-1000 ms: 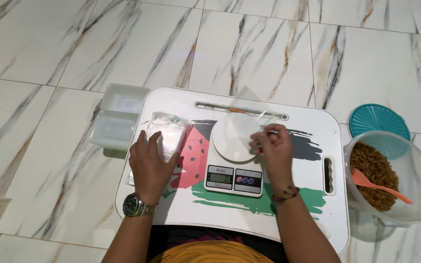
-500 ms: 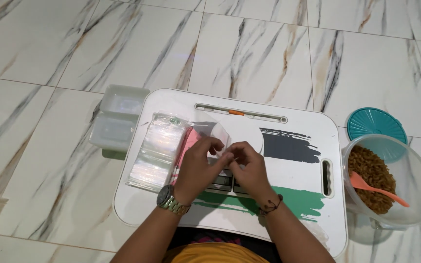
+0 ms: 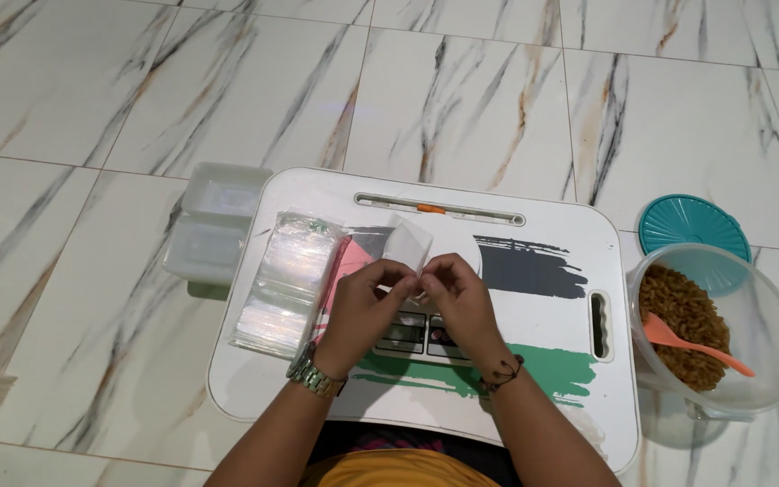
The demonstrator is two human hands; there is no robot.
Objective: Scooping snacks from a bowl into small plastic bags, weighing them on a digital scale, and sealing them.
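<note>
My left hand (image 3: 362, 311) and my right hand (image 3: 457, 302) meet over the middle of a white lap tray (image 3: 552, 216). Both pinch the lower edge of one small clear plastic bag (image 3: 407, 242), which stands up between the fingertips. Under the hands sits a small white kitchen scale (image 3: 416, 335) with a round platform, mostly hidden. A stack of clear plastic bags (image 3: 286, 281) lies on the tray just left of my left hand. A watch is on my left wrist.
A clear round tub (image 3: 768, 316) of brown dry pasta with an orange spoon (image 3: 691, 343) stands on the floor to the right, its teal lid (image 3: 691, 225) behind it. Clear rectangular containers (image 3: 214, 221) sit at the tray's left. The floor is marbled tile.
My hands came together from apart over the scale. They now hold a single small bag raised between them, a little higher than half a second ago.
</note>
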